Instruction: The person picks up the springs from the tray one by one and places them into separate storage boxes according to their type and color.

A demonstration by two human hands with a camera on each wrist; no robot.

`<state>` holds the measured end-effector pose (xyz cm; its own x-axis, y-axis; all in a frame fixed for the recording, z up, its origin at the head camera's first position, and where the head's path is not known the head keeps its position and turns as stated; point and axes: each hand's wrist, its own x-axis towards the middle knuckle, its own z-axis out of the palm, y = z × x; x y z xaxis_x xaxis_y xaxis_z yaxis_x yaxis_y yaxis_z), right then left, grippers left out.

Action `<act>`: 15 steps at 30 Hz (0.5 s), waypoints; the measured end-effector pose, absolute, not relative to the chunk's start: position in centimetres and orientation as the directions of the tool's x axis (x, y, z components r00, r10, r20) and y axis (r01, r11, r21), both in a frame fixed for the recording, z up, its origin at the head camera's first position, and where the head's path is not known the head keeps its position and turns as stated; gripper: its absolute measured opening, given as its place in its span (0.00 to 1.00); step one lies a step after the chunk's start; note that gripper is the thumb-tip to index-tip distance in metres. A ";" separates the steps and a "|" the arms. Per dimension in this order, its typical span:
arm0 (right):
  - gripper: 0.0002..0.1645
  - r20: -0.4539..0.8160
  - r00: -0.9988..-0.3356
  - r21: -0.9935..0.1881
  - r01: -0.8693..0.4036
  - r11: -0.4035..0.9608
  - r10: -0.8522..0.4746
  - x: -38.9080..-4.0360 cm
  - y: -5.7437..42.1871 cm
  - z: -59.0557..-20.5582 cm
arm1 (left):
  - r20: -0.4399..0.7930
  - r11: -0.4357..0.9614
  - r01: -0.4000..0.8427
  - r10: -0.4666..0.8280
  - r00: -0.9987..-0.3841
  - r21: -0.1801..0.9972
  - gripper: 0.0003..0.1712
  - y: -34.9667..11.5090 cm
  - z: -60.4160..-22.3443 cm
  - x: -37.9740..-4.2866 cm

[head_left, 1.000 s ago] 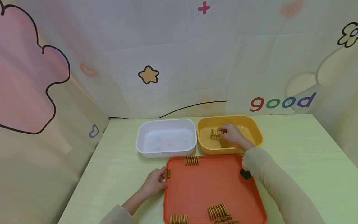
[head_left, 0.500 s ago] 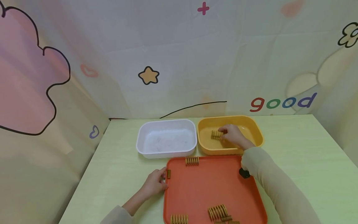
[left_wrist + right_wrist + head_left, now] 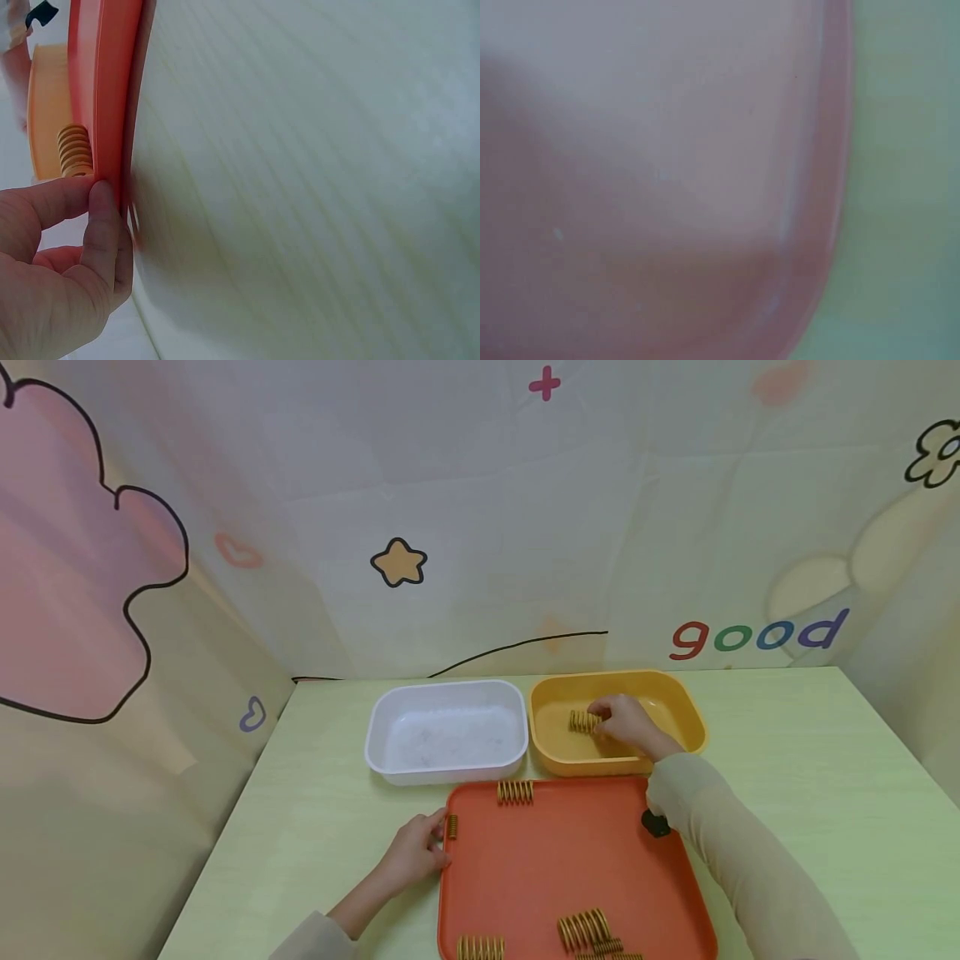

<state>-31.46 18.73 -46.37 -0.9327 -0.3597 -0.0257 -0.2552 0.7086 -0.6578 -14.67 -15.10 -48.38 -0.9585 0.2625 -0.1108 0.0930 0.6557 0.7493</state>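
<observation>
My right hand [image 3: 628, 722] reaches into the yellow bin [image 3: 600, 766], its thumb and fingers pinching one end of a large brass-coloured coil spring [image 3: 581, 722]. At the left side of the red tray [image 3: 555, 852], my left hand [image 3: 411, 852] grips the rim; the left wrist view shows thumb and fingers pinching that rim [image 3: 112, 90]. A small spring [image 3: 452, 827] lies just inside it, close to the left fingertips. Another large spring [image 3: 515, 792] lies along the tray's far edge. Only a tray corner and the tabletop show in the right wrist view; the right hand is out of it.
A white bin [image 3: 446, 773] stands left of the yellow one, both behind the tray. Near the tray's front lie two large springs, one at left [image 3: 480, 948] and one at centre [image 3: 582, 929], with several small springs [image 3: 607, 946]. A printed curtain [image 3: 495, 527] hangs behind the table.
The right hand and the spring it pinches have shifted very slightly to the right inside the yellow bin. The left hand keeps its grip on the tray rim.
</observation>
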 end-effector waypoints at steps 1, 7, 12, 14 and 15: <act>0.20 -0.028 -0.932 -0.656 -0.256 0.711 -0.362 -31.4 18.8 -46.4 | -0.109 0.656 0.095 0.263 -0.959 0.749 0.39 -15.1 -48.4 -14.7; 0.21 -0.038 -0.928 -0.654 -0.256 0.712 -0.369 -31.3 19.0 -46.4 | -0.115 0.649 0.087 0.262 -0.958 0.756 0.40 -15.1 -48.5 -14.7; 0.22 -0.043 -0.933 -0.686 -0.233 0.689 -0.358 -31.3 19.2 -46.3 | -0.115 0.652 0.088 0.262 -0.958 0.753 0.40 -15.1 -48.5 -14.7; 0.22 -0.028 -0.935 -0.686 -0.240 0.687 -0.355 -31.3 19.3 -46.2 | -0.111 0.655 0.092 0.262 -0.959 0.750 0.40 -15.1 -48.5 -14.8; 0.22 -0.019 -0.935 -0.682 -0.248 0.689 -0.355 -31.2 19.3 -46.1 | -0.109 0.656 0.095 0.262 -0.959 0.749 0.40 -15.1 -48.5 -14.8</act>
